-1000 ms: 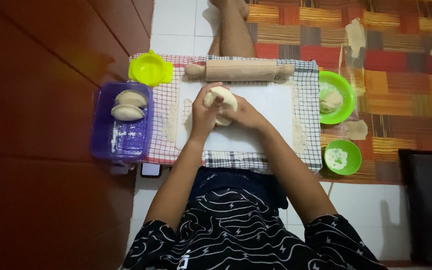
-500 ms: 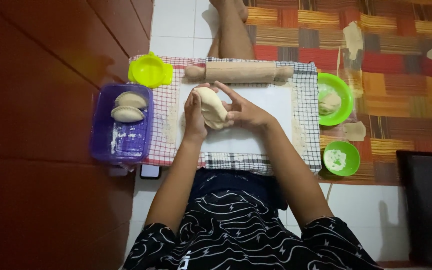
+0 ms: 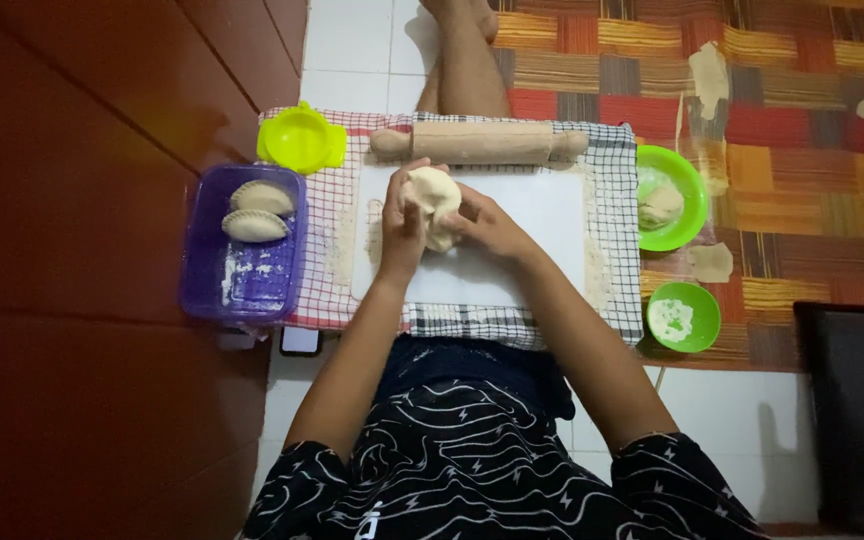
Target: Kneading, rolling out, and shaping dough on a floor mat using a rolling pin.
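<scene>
Both my hands hold a pale round of dough (image 3: 434, 193) above a white board (image 3: 542, 230) that lies on a checked cloth (image 3: 612, 290). My left hand (image 3: 399, 222) grips the dough's left edge, fingers curled over it. My right hand (image 3: 484, 224) pinches its right and lower side. The dough looks folded or cupped between the two hands. A wooden rolling pin (image 3: 480, 142) lies across the far edge of the cloth, just beyond the hands.
A purple plastic box (image 3: 243, 245) at the left holds two crimped pastries (image 3: 255, 210). A yellow-green press mould (image 3: 301, 139) sits at the cloth's far left corner. Two green bowls stand at the right, one (image 3: 670, 195) with filling, one (image 3: 684, 317) with flour. A dark object (image 3: 857, 410) stands near right.
The dough, first pressed between both hands and then held opened out by spread fingers, is now gripped and closed between them again, slightly lower over the board.
</scene>
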